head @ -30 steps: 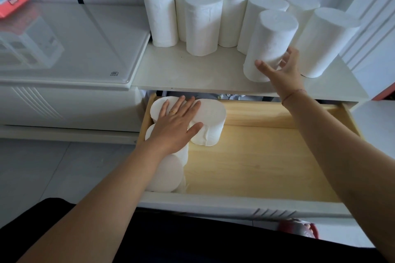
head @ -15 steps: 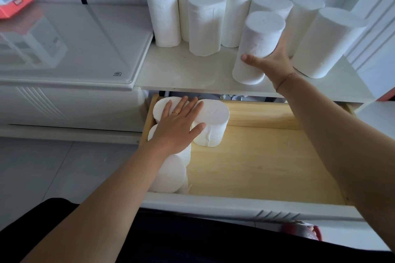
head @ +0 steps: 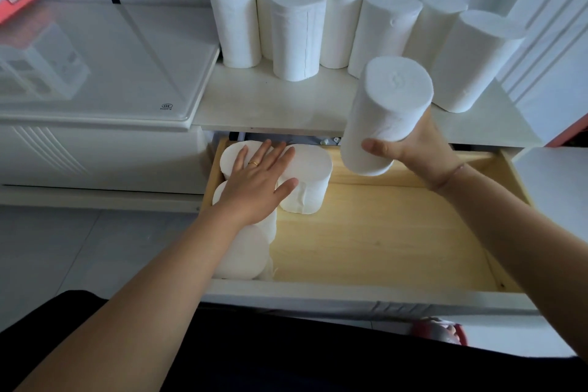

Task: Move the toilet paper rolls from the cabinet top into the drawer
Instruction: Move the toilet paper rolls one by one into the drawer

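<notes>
My right hand [head: 413, 146] grips a white toilet paper roll [head: 385, 108] near its lower end and holds it upright in the air, above the back edge of the open wooden drawer [head: 381, 239]. Several white rolls [head: 299, 35] stand upright in a cluster on the white cabinet top [head: 264, 105]. Several rolls [head: 307, 178] stand in the drawer's left side. My left hand [head: 257, 184] rests flat on their tops, fingers spread, with a ring on one finger.
A glossy white cabinet [head: 95, 73] adjoins on the left, with a red box [head: 16, 0] at its far corner. Bare wood fills the drawer's right part. A white wall panel [head: 547, 41] rises on the right. A red object [head: 445, 329] lies below the drawer front.
My right hand closed round the front roll on the cabinet top, lifted it off and brought it forward over the drawer. My left hand stayed on the rolls in the drawer.
</notes>
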`<state>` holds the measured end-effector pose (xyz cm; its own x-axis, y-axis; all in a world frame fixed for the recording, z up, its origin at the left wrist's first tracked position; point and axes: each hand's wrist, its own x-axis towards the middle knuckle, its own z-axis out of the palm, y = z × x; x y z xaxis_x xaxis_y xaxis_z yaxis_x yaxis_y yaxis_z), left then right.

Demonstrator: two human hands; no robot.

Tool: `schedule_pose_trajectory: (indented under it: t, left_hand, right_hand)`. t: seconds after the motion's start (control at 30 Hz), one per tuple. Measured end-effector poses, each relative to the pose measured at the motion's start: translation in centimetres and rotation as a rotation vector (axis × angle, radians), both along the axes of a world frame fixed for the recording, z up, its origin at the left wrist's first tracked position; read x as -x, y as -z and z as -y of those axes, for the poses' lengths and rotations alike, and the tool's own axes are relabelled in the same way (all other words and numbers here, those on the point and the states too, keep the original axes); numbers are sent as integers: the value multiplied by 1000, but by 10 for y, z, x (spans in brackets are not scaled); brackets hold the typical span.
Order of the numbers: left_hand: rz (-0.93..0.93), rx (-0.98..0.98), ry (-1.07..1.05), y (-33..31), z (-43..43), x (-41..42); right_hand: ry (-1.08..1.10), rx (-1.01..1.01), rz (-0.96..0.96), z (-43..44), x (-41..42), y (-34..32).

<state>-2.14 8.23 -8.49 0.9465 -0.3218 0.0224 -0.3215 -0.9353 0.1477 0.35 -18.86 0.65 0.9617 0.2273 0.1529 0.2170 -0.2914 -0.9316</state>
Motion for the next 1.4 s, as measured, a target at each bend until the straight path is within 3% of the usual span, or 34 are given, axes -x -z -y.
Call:
schedule_pose_trajectory:
  t: [0.2, 0.4, 0.67, 0.97, 1.2, 1.4]
  left_hand:
    - [-7, -6, -8, -1, 1, 0]
    - [-19, 22, -9, -1, 1, 1]
    - [6, 8, -7, 1, 0, 0]
    - [-2, 5, -6, 1, 0, 0]
    - [-2, 12, -7, 2, 0, 0]
    - [-13, 12, -12, 0, 0, 1]
  right_hand:
    - [-76, 44, -101, 15, 26, 29]
    - [-37, 195, -199, 17, 30, 80]
    - [54, 219, -227, 12, 23, 121]
    - [56, 245, -274, 16, 25, 123]
    - [-208, 266, -467, 37, 10, 90]
    - [-114, 229, -527, 31, -15, 76]
